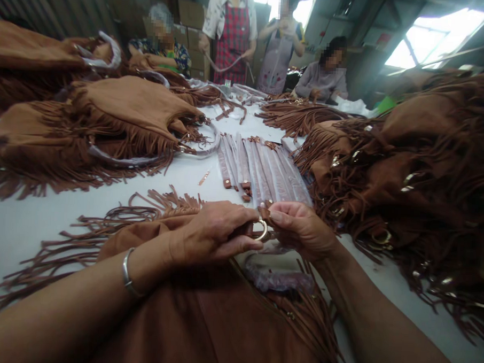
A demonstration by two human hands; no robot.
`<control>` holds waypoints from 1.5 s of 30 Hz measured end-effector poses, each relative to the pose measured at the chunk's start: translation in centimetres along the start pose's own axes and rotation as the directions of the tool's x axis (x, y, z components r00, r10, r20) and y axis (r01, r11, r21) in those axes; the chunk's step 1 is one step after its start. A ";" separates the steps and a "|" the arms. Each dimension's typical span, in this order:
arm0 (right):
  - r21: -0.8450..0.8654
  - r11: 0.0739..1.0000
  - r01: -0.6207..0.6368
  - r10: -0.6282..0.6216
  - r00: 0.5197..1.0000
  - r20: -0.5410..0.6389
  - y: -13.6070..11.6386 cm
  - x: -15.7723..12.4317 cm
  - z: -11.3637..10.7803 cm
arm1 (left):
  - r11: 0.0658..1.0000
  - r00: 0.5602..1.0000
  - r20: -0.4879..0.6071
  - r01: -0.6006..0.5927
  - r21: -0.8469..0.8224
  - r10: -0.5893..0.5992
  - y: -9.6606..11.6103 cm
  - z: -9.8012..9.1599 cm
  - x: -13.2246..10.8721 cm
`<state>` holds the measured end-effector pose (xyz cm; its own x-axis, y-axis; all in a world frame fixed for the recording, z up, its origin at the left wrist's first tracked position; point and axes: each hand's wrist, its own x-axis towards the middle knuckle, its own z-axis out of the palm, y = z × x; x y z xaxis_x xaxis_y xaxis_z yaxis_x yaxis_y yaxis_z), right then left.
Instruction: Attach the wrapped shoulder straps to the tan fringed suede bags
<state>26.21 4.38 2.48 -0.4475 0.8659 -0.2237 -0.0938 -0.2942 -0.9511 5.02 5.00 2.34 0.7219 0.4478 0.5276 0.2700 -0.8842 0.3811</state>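
Observation:
A brown fringed bag [204, 313] lies on the table right in front of me, its long fringe spread out to the left. My left hand [219, 231] pinches a gold metal ring [261, 230] at the bag's upper edge. Close against it, my right hand [304, 227] grips the brown end of a strap [267, 209] between thumb and fingers. Whether the strap end passes through the ring is hard to make out. Below my hands hangs a plastic-wrapped handle [281, 279], partly hidden by the right hand.
Several plastic-wrapped straps [266, 169] lie in a row beyond my hands. Finished-looking fringed bags [128, 107] are stacked at left, and a large pile of brown bags [411, 173] rises at right. Several people, one in a checked apron [232, 42], are across the white table [186, 176].

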 end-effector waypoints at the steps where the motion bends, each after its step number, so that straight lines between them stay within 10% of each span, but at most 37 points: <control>1: -0.001 1.000 -0.002 0.002 1.000 0.003 0.0 0.0 -0.1 | 1.000 1.000 -0.009 0.000 -0.004 0.000 0.0 0.0 0.0; 14: -0.002 0.992 0.127 -0.126 0.986 -0.112 0.2 -0.3 1.1 | 0.997 0.997 -0.072 -0.009 -0.080 0.003 -0.1 0.0 0.0; 26: -0.061 0.998 0.012 0.000 0.983 0.183 0.1 -0.7 -0.7 | 0.997 0.998 0.029 -0.065 0.028 0.064 0.1 -0.2 0.0; 34: -0.168 0.979 0.113 -0.095 0.989 0.112 -0.9 -1.3 0.0 | 0.982 0.987 0.162 -0.034 0.185 0.003 0.8 -0.6 0.6; 45: -0.593 0.765 0.252 -0.009 0.925 0.380 -3.3 -2.8 -0.6 | 0.897 0.951 0.310 -0.116 0.427 -0.024 1.2 0.0 0.6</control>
<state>28.32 3.23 6.10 -0.7511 0.6497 -0.1170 0.3430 0.2327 -0.9100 5.71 4.23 3.11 0.8770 0.4059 0.2572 0.4302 -0.9016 -0.0440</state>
